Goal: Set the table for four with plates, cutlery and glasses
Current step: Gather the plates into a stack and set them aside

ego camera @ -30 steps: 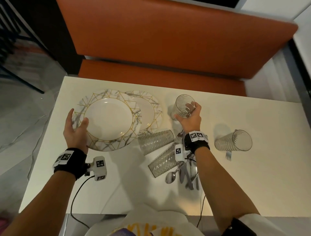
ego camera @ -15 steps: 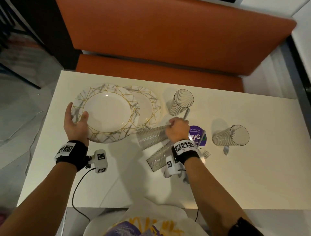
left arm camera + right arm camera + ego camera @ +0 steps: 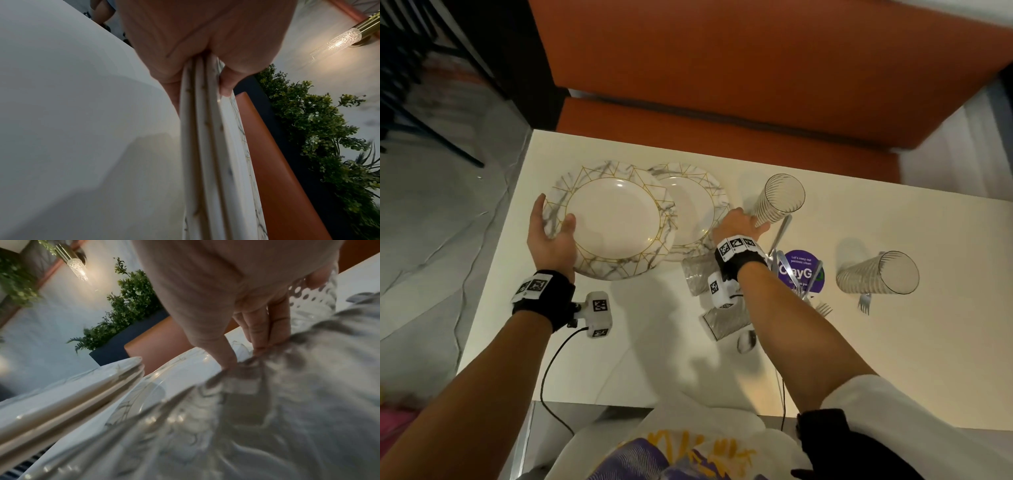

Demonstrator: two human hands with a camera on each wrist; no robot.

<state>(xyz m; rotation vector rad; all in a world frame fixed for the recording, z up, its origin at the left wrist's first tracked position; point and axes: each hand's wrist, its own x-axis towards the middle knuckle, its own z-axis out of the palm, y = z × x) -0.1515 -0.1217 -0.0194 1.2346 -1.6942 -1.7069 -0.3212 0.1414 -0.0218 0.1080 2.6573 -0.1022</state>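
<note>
My left hand (image 3: 553, 236) grips the left rim of a stack of three marble-and-gold plates (image 3: 616, 219), thumb on top; the left wrist view shows the plates' edges (image 3: 203, 129) between thumb and fingers, tilted off the white table (image 3: 893, 359). A single matching plate (image 3: 695, 205) lies behind the stack. My right hand (image 3: 738, 226) is at that plate's right rim. Its thumb and fingers (image 3: 259, 340) pinch the end of a lying textured glass (image 3: 698, 277), which fills the right wrist view (image 3: 267, 402) as a blur. A ribbed glass (image 3: 780, 202) stands just beyond the hand.
A second textured glass (image 3: 726, 322) lies under my right forearm. Another ribbed glass (image 3: 876, 274) lies on its side at the right. A knife (image 3: 780, 233), forks (image 3: 823, 308), and a spoon (image 3: 746, 341) lie around a purple sticker (image 3: 803, 270). An orange bench (image 3: 722, 102) runs along the far edge.
My right hand let go of the standing ribbed glass, came down onto the lying textured glass, then shifted toward the single plate's rim. The left hand kept its hold on the plate stack.
</note>
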